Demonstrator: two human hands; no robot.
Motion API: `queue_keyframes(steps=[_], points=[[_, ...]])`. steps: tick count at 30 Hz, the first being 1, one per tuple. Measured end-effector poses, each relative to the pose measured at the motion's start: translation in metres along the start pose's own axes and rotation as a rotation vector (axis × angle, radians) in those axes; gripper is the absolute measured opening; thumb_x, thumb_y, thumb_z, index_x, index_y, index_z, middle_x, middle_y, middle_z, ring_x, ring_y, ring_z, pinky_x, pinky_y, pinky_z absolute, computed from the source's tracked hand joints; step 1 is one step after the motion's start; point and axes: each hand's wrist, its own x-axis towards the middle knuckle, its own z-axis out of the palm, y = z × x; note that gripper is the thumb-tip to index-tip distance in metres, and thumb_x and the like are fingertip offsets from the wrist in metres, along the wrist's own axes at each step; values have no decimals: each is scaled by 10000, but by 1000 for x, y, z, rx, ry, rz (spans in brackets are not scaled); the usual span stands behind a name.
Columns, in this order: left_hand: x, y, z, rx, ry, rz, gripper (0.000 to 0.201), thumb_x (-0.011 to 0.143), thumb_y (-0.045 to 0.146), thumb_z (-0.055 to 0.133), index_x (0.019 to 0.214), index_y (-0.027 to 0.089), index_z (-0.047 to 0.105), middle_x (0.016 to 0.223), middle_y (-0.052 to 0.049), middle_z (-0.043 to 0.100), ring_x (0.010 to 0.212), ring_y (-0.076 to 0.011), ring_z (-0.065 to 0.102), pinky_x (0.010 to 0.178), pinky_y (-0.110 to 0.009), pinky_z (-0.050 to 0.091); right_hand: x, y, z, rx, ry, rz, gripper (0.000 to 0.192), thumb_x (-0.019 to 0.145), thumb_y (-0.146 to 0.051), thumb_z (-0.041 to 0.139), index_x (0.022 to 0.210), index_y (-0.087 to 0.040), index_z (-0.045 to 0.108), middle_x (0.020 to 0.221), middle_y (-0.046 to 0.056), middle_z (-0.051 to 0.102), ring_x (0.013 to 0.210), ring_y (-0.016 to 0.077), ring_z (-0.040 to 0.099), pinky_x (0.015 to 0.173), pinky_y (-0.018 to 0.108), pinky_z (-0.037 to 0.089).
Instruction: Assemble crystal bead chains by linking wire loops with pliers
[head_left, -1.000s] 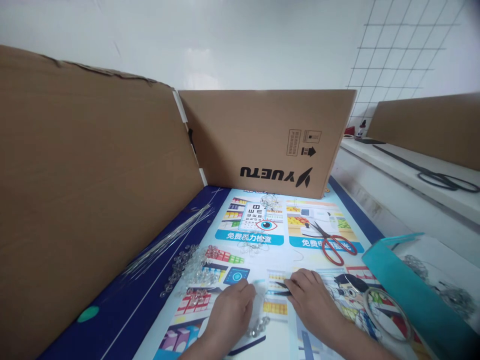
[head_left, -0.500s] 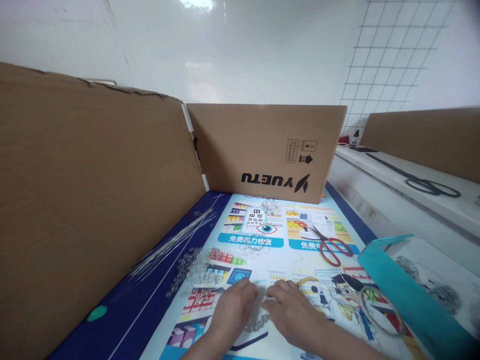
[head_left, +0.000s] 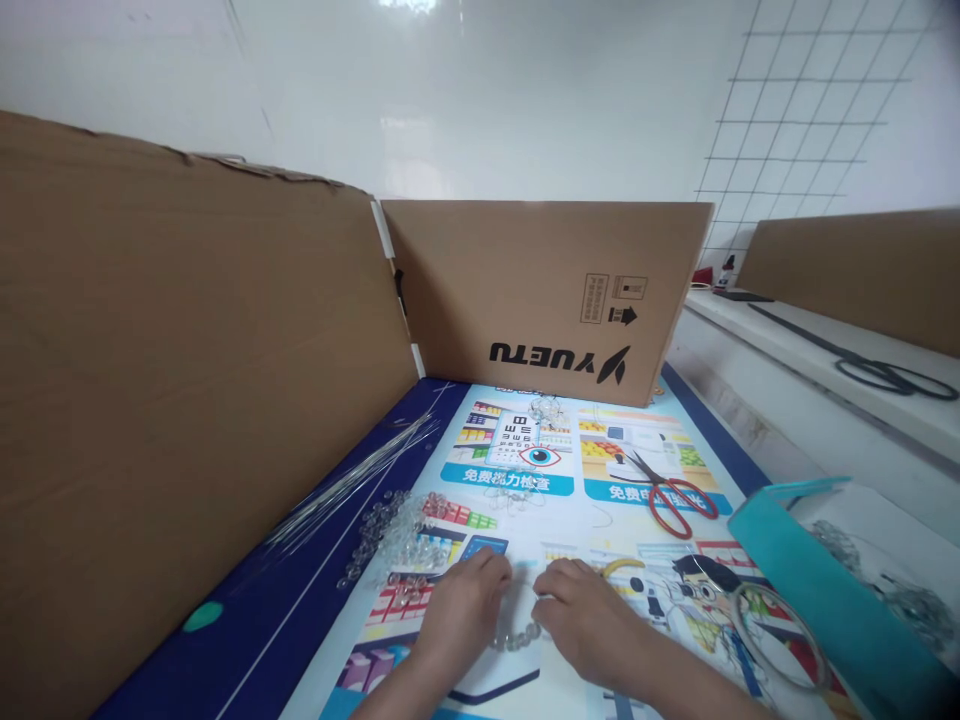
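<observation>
Hands meet low over a printed poster (head_left: 525,480) on the bench: left hand (head_left: 461,605) and right hand (head_left: 585,620) each pinching an end of a short strand of clear beads (head_left: 516,636) between them. Loose beads (head_left: 390,530) lie just left. A slack grip could probably spill beads off the strand.

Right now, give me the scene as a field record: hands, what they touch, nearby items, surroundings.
left hand: palm down on the printed mat, fingertips at a short string of clear beads
right hand: palm down, fingertips meeting the left hand's at the same beads; grip hidden
bead pile: loose, left of the hands
wire strands: along the mat's left edge
red scissors: closed, behind the right hand
teal box: right
cardboard screens: left and back
</observation>
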Motion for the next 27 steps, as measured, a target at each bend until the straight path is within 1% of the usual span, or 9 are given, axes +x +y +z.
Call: queue_keyframes(steps=[3, 6, 8, 10, 12, 14, 17, 21, 27], points=[[3, -4, -6, -82, -19, 17, 143, 849, 152, 458, 802, 218, 576, 775, -7, 572, 725, -166, 551, 662, -262, 394, -1, -2, -2, -2, 23, 13, 147, 865, -129, 434, 848, -200, 561, 1001, 19, 577, 942, 184, 451, 799, 324, 334], [2, -11, -17, -161, -30, 30, 117, 860, 175, 460, 854, 216, 570, 797, -4, 577, 736, -146, 556, 664, -230, 425, -3, -5, -6, 39, 39, 27, 188, 860, -126, 421, 926, -217, 571, 1000, 28, 574, 953, 186, 453, 822, 332, 341], [-5, -13, -24, -229, -15, 38, 122, 868, 181, 452, 885, 207, 570, 839, -21, 577, 774, -150, 556, 695, -238, 438, -4, -7, -9, 76, 58, 34, 221, 840, -137, 438, 994, -226, 568, 1017, 41, 562, 968, 193, 448, 854, 347, 338], [-14, -11, -31, -319, -9, 75, 108, 858, 192, 485, 900, 203, 584, 895, -42, 576, 844, -170, 549, 752, -266, 438, -5, -9, -10, 113, 78, 33, 244, 818, -168, 473, 1037, -231, 560, 1057, 54, 538, 992, 205, 436, 881, 365, 330], [-23, -5, -36, -357, -56, 137, 109, 830, 193, 542, 919, 215, 603, 953, -50, 573, 920, -187, 530, 808, -286, 422, -5, -11, -11, 141, 81, 21, 240, 809, -224, 512, 1043, -243, 561, 1098, 60, 515, 1011, 218, 424, 887, 380, 327], [-29, 3, -38, -305, -133, 202, 132, 804, 191, 588, 922, 239, 623, 977, -41, 576, 930, -193, 517, 808, -291, 409, -4, -11, -10, 153, 65, 6, 206, 811, -272, 535, 1014, -260, 572, 1107, 52, 508, 1012, 223, 421, 874, 384, 331], [-32, 7, -37, -212, -208, 278, 143, 830, 148, 537, 871, 248, 630, 940, -20, 593, 890, -180, 514, 779, -285, 398, -1, -11, -9, 155, 47, 7, 123, 828, -260, 524, 937, -258, 581, 1051, 31, 530, 978, 208, 434, 852, 370, 335], [-29, 2, -35, -194, -185, 257, 203, 799, 41, 490, 802, 212, 598, 993, -26, 587, 921, -173, 512, 777, -267, 404, 3, -12, -10, 155, 51, 23, 131, 821, -187, 497, 917, -241, 569, 1001, 15, 549, 946, 192, 438, 842, 356, 329], [-29, 1, -31, -154, -112, 205, 298, 744, -21, 423, 808, 216, 592, 1090, -47, 569, 1018, -199, 493, 853, -318, 413, 3, -14, -12, 117, 39, 69, 151, 808, -168, 487, 918, -232, 568, 1017, 24, 540, 955, 208, 428, 841, 376, 321]])
